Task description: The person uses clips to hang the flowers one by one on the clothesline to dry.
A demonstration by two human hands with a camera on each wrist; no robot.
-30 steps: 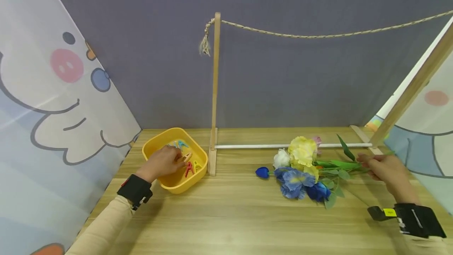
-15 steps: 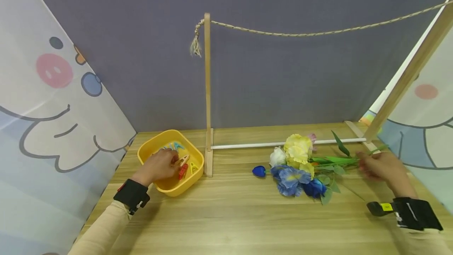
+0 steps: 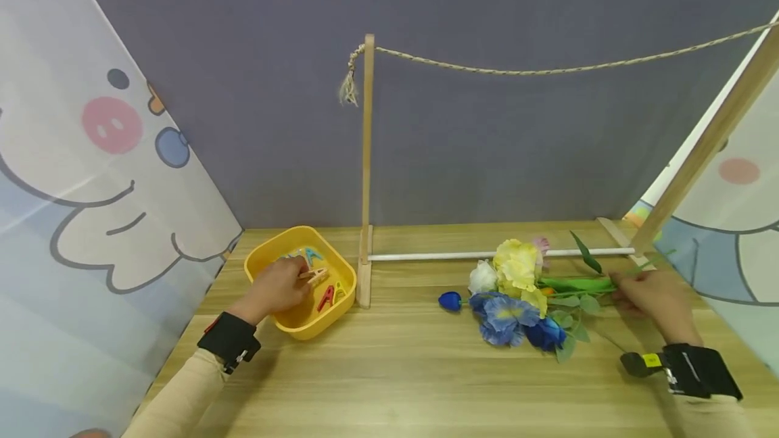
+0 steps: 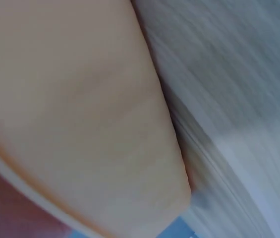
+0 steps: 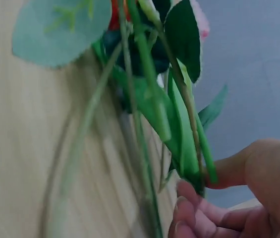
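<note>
A yellow bin (image 3: 286,320) at the left of the wooden table holds several coloured clothespins (image 3: 327,295). My left hand (image 3: 298,277) reaches into the bin and pinches a beige clothespin (image 3: 315,276). A bunch of artificial flowers (image 3: 516,282), yellow, white and blue, lies on the table to the right. My right hand (image 3: 621,286) grips their green stems (image 3: 578,284). In the right wrist view the thumb and fingers of the right hand (image 5: 196,183) close on the stems (image 5: 179,134). The left wrist view is blurred and shows only the bin's wall (image 4: 70,109).
An upright wooden post (image 3: 367,167) stands beside the bin, and a rope (image 3: 548,71) sags from it to a slanted post (image 3: 712,140) at the right. A white rod (image 3: 456,255) joins their feet. Cartoon panels (image 3: 91,174) close both sides and a grey wall the back.
The left hand stays in the bin and now has the beige clothespin between its fingers. The right hand stays on the stems. The head view has shifted slightly.
</note>
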